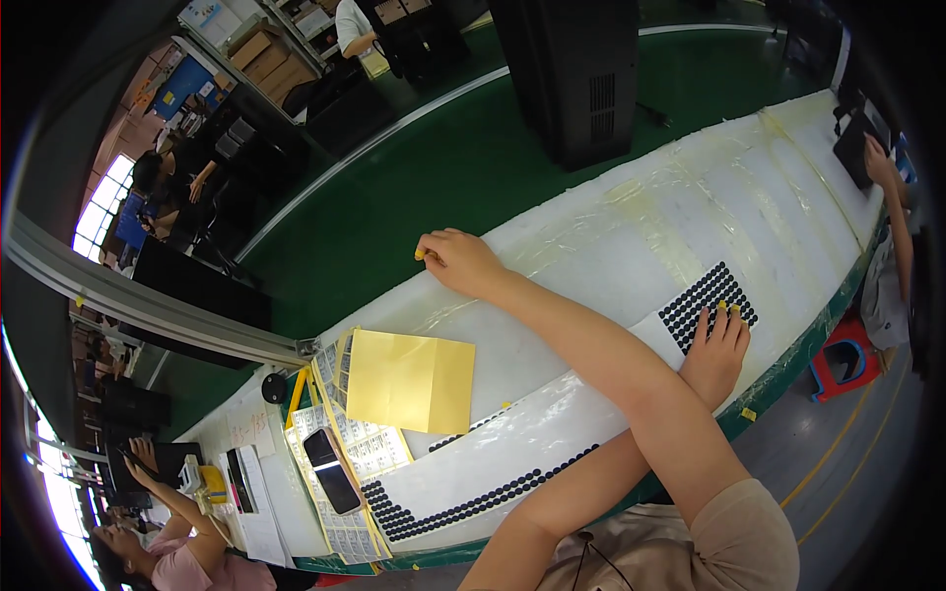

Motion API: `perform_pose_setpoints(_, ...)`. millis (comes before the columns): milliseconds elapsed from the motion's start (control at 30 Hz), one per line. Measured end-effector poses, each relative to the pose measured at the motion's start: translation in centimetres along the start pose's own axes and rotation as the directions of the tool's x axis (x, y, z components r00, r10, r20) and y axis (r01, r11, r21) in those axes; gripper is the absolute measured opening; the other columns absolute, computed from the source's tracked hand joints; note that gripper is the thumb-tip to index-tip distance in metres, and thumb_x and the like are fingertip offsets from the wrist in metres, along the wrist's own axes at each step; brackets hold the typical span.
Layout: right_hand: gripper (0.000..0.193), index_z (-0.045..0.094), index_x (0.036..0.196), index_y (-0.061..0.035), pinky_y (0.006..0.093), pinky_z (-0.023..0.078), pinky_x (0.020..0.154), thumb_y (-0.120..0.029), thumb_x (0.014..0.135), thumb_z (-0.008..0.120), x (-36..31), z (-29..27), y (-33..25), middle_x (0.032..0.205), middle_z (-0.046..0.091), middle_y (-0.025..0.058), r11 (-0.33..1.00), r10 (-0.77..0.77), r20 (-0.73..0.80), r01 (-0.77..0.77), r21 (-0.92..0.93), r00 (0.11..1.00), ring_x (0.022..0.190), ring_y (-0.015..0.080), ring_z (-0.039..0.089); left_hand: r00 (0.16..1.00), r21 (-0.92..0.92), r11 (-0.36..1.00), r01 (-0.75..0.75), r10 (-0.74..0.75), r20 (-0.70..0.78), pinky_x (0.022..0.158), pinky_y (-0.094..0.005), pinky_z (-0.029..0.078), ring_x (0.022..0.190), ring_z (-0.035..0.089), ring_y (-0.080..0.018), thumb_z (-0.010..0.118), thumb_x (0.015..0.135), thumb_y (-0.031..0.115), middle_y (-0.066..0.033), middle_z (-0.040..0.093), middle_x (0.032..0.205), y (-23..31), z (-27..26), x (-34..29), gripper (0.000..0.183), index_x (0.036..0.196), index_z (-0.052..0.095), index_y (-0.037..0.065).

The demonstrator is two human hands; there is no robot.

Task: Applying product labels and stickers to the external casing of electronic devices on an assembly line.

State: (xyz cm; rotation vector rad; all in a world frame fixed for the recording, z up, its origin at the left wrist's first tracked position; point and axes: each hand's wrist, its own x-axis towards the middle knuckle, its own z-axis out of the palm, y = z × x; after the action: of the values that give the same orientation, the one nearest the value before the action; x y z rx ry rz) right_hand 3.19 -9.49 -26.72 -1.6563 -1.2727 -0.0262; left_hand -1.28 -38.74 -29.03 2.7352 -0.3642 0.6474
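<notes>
My forearms cross over the bench. My left hand (717, 357) lies toward the right with fingers stretched out over a block of small black round pads (695, 295); yellow covers show on its fingertips. Further left, near the far bench edge, is my right hand (461, 262), its fingers curled in and a yellow cover on a fingertip. Anything pinched there is too small to make out. Below my arms runs a glossy white backing strip (493, 458), with more black round pads (389, 512) along its near edge and left end.
A yellow sheet (409, 379), printed label sheets (345, 532) and a phone (333, 471) lie at left on the white-covered bench (788, 158). A black machine (572, 89) stands beyond. Co-workers sit at the left and right ends; a red stool (849, 360) stands at right.
</notes>
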Motion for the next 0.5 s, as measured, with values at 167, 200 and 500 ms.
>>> perform_pose_setpoints(167,0.007,0.058,0.090,-0.0061,0.0366,0.049,0.073,-0.009,0.084,0.056,-0.20,0.06,0.11,0.082,0.061,0.0070,1.000,-0.002,0.009,0.002,-0.009,1.000,0.085,0.0252,0.059,1.000,0.022,1.000,-0.001,0.001,0.021,0.109,-0.0488,0.027,0.124,0.041,-0.0312,0.055,0.083,0.019,-0.0152,0.048,0.131,0.09,0.04,-0.12,0.041,0.120,0.053,0.001)
perform_pose_setpoints(200,0.007,0.058,0.090,-0.0061,0.0365,0.049,0.073,-0.010,0.085,0.056,-0.19,0.06,0.23,0.082,0.061,0.0070,1.000,-0.002,0.012,0.002,-0.015,1.000,0.085,0.0252,0.059,1.000,0.023,1.000,-0.003,0.003,0.014,0.109,-0.0487,0.027,0.124,0.041,-0.0311,0.055,0.083,0.019,-0.0152,0.048,0.130,0.04,0.11,-0.12,0.041,0.120,0.053,0.001)
perform_pose_setpoints(500,0.007,0.058,0.090,-0.0059,0.0370,0.049,0.073,-0.010,0.085,0.056,0.03,-0.01,-0.04,0.084,0.062,0.0075,1.000,0.002,0.018,-0.002,-0.007,1.000,0.084,0.0256,0.059,1.000,0.029,1.000,-0.006,0.006,0.011,0.108,-0.0507,0.027,0.124,0.041,-0.0311,0.056,0.083,0.020,-0.0153,0.048,0.130,-0.08,0.07,-0.08,0.041,0.120,0.053,0.001)
